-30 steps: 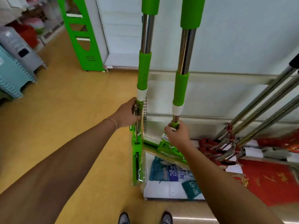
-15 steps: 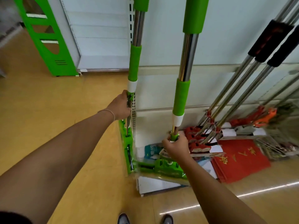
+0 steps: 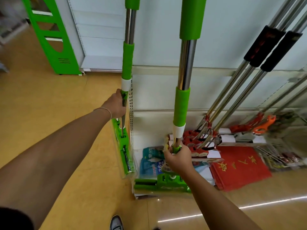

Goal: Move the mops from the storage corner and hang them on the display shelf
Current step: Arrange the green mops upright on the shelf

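Note:
Two green-and-steel mops stand upright in front of the white display shelf (image 3: 166,90). My left hand (image 3: 116,105) grips the left mop (image 3: 127,60) low on its pole, just under the white band; its green head in clear wrap hangs edge-on below. My right hand (image 3: 178,159) grips the right mop (image 3: 185,67) at the base of its pole, above its flat green head, which lies over the shelf's bottom board. Both poles run out of the top of the frame.
Several steel-poled mops with black grips and red heads (image 3: 232,97) lean against the shelf at the right. Red mats (image 3: 239,166) and blue packets (image 3: 152,163) lie on the bottom board. A green stand (image 3: 54,44) rises at the back left. Yellow floor spreads to the left.
The view has swung right and the shelf sits closer. Both mops stay gripped; the right mop's head has come lower over the bottom board.

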### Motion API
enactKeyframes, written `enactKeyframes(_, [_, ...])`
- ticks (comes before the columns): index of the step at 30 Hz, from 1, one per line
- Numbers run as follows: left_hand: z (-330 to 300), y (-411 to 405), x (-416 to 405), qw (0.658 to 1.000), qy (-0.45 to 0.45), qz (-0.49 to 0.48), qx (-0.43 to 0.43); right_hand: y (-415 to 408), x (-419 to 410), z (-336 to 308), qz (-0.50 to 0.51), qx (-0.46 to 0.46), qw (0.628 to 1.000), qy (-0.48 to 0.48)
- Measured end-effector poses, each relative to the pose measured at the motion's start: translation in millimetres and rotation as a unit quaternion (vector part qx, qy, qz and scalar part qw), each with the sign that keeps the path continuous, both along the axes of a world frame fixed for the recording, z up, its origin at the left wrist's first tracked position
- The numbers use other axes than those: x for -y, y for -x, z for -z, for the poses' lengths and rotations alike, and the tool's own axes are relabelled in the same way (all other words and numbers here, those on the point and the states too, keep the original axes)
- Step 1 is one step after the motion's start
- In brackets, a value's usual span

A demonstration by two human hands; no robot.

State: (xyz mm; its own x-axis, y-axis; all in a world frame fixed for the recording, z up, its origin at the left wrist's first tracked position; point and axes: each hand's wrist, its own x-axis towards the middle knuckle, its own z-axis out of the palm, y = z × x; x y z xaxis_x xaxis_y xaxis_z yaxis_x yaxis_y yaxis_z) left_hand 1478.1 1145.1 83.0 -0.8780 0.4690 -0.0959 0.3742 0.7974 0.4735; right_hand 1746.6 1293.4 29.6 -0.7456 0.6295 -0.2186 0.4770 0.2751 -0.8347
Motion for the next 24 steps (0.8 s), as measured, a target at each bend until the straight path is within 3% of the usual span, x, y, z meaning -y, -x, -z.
enactKeyframes(10, [2.7, 4.0, -7.4, 0.997, 0.013, -0.068, -0.035, -14.4, 3.6, -8.2, -0.045, 0.059, 0.997, -0.017])
enactKeyframes(19, [5.5, -18.3, -34.2, 0.999, 0.031, -0.021, -0.012, 13.2, 16.3, -15.6, -0.05, 0.031, 0.998, 0.01])
enactKeyframes(24, [10.1, -15.9, -49.8, 0.997, -0.016, 0.068, 0.022, 24.1, 26.9, -11.6, -0.034, 0.034, 0.999, 0.008])
